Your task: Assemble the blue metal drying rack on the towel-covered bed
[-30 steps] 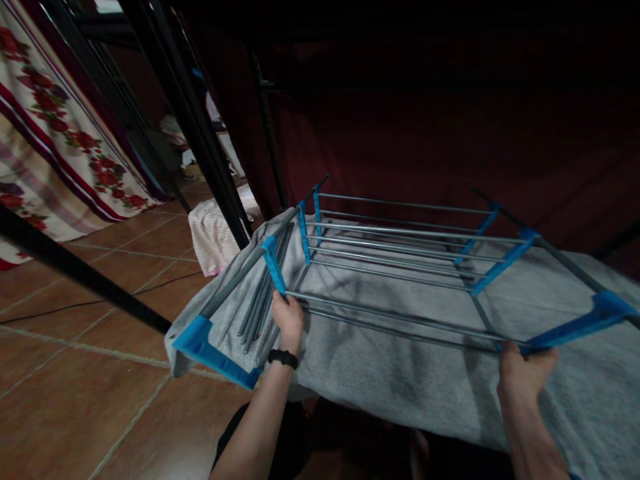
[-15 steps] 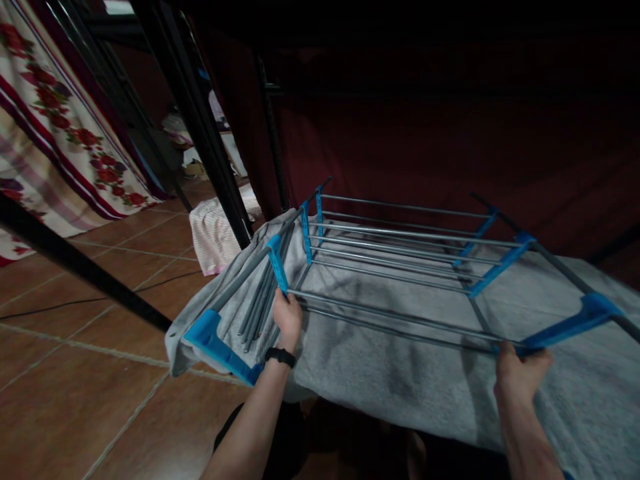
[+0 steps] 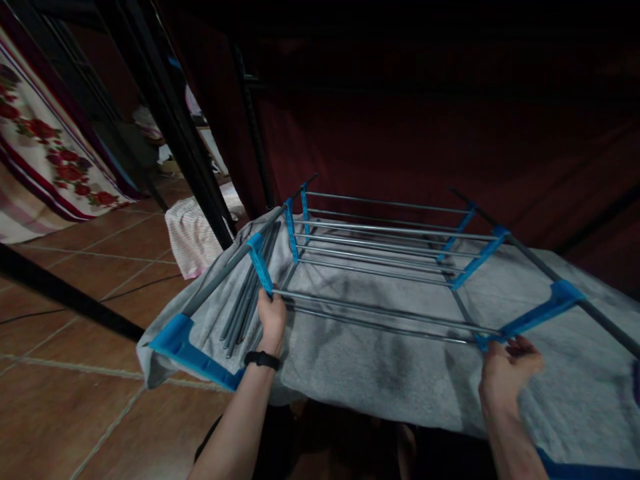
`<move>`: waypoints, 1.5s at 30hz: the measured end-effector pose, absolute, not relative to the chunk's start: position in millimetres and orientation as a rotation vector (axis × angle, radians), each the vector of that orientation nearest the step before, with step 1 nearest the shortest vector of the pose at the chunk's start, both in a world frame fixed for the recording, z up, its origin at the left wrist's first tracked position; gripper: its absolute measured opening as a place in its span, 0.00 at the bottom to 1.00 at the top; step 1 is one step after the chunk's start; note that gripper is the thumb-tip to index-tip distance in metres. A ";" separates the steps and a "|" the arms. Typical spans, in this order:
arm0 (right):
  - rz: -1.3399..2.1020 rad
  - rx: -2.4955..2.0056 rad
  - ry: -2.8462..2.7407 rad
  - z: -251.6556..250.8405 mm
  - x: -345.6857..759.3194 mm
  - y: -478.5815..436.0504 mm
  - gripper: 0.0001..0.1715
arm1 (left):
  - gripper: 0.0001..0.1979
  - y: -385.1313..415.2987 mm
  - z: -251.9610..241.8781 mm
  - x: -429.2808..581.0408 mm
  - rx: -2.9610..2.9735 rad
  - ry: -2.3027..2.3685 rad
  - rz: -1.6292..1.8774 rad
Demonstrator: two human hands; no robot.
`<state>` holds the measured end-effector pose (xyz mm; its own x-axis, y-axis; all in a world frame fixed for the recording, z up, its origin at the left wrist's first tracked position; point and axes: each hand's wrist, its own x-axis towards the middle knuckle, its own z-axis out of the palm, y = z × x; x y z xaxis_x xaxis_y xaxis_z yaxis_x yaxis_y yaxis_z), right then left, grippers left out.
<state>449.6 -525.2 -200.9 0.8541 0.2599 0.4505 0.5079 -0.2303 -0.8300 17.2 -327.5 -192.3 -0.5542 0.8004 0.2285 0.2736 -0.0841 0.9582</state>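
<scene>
A rack of grey metal tubes with blue plastic brackets lies across a grey cloth. My left hand is closed around the lower end of the front left bracket, where the rods meet it. At the opposite end of those rods, my right hand grips the low end of the front right bracket, some fingers hidden behind it. Several loose grey tubes lie bundled left of my left hand. Another blue end piece sits on the left side tube, near my wrist.
Black metal posts and a slanting black bar stand at the left. Dark red fabric hangs behind the rack. A striped cloth and a flowered curtain are beyond, over the tiled floor.
The view has shifted, so everything sits slightly further left. My right fingers have shifted their hold at the bracket's end, and the front rod ends look slightly apart from it. My left hand keeps its grip.
</scene>
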 end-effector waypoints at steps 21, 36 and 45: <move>0.583 -2.292 -1.840 -173.7 316.1 -511.6 0.24 | 0.09 -325.0 -181.9 18.1 1.038 1.741 1.638; 0.500 -2.376 -1.794 -179.3 324.5 -511.2 0.27 | 0.09 -325.2 -176.5 17.9 1.004 1.721 1.629; 0.471 -2.464 -1.834 -175.4 328.4 -514.8 0.22 | 0.10 -325.5 -175.2 17.4 1.000 1.737 1.614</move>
